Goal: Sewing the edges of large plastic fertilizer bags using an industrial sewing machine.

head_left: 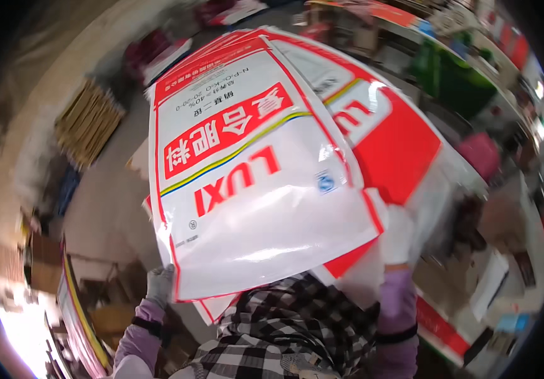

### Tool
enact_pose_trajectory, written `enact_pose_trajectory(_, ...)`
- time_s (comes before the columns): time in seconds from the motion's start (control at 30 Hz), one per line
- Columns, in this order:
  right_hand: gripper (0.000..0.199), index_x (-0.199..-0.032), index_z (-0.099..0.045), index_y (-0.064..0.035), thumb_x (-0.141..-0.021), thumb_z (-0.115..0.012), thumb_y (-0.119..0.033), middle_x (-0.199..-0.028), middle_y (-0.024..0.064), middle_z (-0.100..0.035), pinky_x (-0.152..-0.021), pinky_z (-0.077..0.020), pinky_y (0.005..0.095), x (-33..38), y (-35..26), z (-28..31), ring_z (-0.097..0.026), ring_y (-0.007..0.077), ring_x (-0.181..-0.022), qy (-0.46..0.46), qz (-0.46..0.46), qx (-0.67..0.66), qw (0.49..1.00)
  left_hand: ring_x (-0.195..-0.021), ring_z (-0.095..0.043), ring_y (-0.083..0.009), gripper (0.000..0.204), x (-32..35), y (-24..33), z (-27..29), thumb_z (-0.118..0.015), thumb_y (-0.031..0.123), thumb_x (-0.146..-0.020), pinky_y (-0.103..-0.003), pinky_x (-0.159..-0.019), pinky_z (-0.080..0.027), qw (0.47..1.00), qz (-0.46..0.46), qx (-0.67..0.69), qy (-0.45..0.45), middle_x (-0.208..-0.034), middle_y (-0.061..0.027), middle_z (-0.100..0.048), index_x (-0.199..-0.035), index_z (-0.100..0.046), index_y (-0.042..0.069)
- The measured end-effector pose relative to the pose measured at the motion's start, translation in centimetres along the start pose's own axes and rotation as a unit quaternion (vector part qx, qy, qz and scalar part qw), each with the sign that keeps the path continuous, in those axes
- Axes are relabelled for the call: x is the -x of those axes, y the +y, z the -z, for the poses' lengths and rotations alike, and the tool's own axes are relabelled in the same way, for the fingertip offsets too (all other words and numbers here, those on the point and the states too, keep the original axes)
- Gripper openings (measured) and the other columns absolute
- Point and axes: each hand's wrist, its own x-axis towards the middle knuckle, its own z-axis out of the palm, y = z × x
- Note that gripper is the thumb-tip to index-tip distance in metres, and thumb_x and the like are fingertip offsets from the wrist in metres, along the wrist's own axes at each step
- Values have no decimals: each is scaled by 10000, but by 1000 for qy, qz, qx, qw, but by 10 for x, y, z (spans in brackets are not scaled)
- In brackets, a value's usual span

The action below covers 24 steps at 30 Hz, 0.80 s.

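Note:
A flat white fertilizer sack (272,208) with red borders and a yellow-and-green stripe spreads out in front of me. My left hand (160,284), in a pale glove, pinches the sack at its near left corner. At the near right corner, my right hand (398,237), gloved in white and slightly blurred, is closed on the edge; its fingertips are partly hidden. Under the top sack and to its right lie more red-and-white sacks (401,151), overlapping in a loose stack. What supports the stack is mostly covered.
Folded cardboard (89,123) is stacked at the left. Dark red bundles (152,54) sit on the floor at the far left. A cluttered bench runs along the right, near a green box (452,79) and a pink item (479,155). Cardboard boxes (46,262) stand at the lower left.

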Motion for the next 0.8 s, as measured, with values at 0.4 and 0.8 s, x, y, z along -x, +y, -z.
enact_pose_trajectory(0.4,146,-866,-647,-47,-734,-589,-74,-872,254,-646,-755,-509,514,119,-123,-331,-628,450,-847,-215,-27,-119,969,-659,-639,-336,326,144,-210,105,-597,308,-897,-430,-643,-482,868,144,-321,351,-737,-252,-608,-774,-656,12)
enact_pose_trajectory(0.8,312,-1112,-661,-69,-828,-574,-164,-1025,221,-673,-857,-495,421,164,-28,-252,-640,375,-983,-259,-197,-247,913,-822,-682,-327,302,26,-333,18,-584,352,-823,-389,-728,-522,896,330,-275,112,-843,-135,-710,-894,-733,99)
